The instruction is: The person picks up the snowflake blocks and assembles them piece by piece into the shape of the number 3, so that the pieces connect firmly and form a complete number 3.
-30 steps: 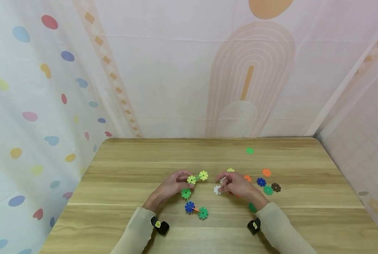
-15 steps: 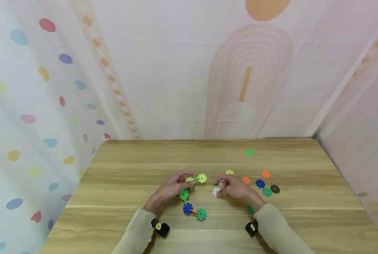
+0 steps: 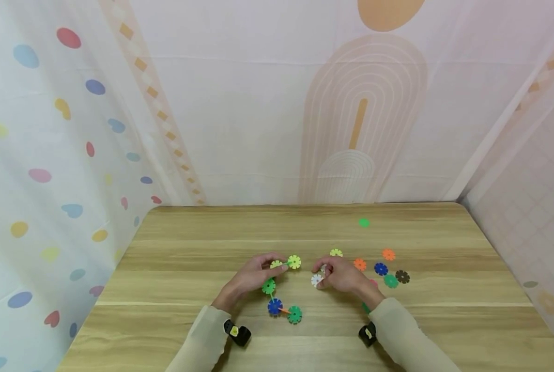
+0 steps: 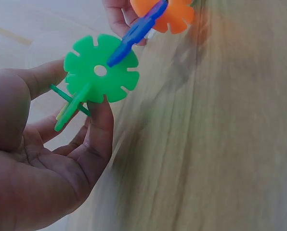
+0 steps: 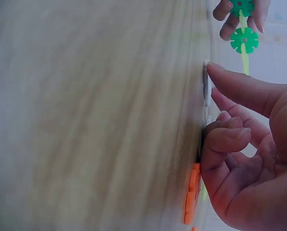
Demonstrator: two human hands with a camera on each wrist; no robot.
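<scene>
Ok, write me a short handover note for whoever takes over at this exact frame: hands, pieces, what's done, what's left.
Left hand: grips the joined chain of snowflake discs at its upper green disc; the chain runs from a yellow disc down to a blue disc and a lower green disc.
Right hand: pinches a white disc just above the table, apart from the chain.
Done: several discs joined.
Left: the white disc is not attached; loose discs lie to the right.
</scene>
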